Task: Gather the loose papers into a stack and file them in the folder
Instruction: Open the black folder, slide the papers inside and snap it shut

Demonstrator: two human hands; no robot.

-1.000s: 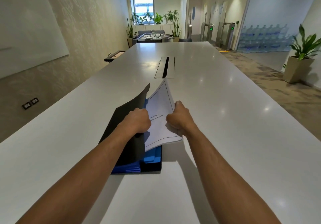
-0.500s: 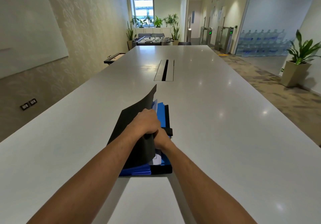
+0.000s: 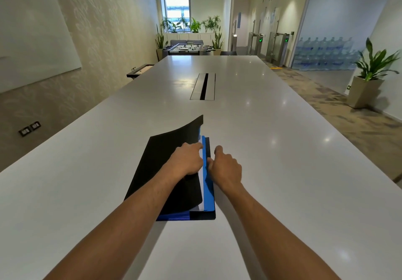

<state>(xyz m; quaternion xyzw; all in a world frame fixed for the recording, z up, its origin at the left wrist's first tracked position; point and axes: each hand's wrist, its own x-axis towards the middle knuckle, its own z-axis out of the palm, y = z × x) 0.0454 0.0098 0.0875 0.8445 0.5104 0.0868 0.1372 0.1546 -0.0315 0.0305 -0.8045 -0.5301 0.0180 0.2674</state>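
Note:
A black folder [image 3: 165, 160] with blue inner dividers [image 3: 204, 149] lies on the white table [image 3: 282, 149] in front of me. Its cover is lowered almost flat, with the far corner still curling up. A thin white strip of papers [image 3: 201, 190] shows between the cover and the blue dividers. My left hand [image 3: 187, 160] lies on the cover, its fingers curled over the cover's right edge. Beside the folder's right edge is my right hand [image 3: 226, 166], loosely curled and holding nothing, with its thumb against the blue edge.
A cable slot [image 3: 203, 86] is set into the table's middle, farther away. A potted plant [image 3: 365, 88] stands on the floor at the right. The wall runs along the left side, and a table football game stands beyond the far end.
One second ago my right hand held the paper stack against the open folder. It slid the papers inside, then came out to the folder's right edge while my left hand lowered the cover.

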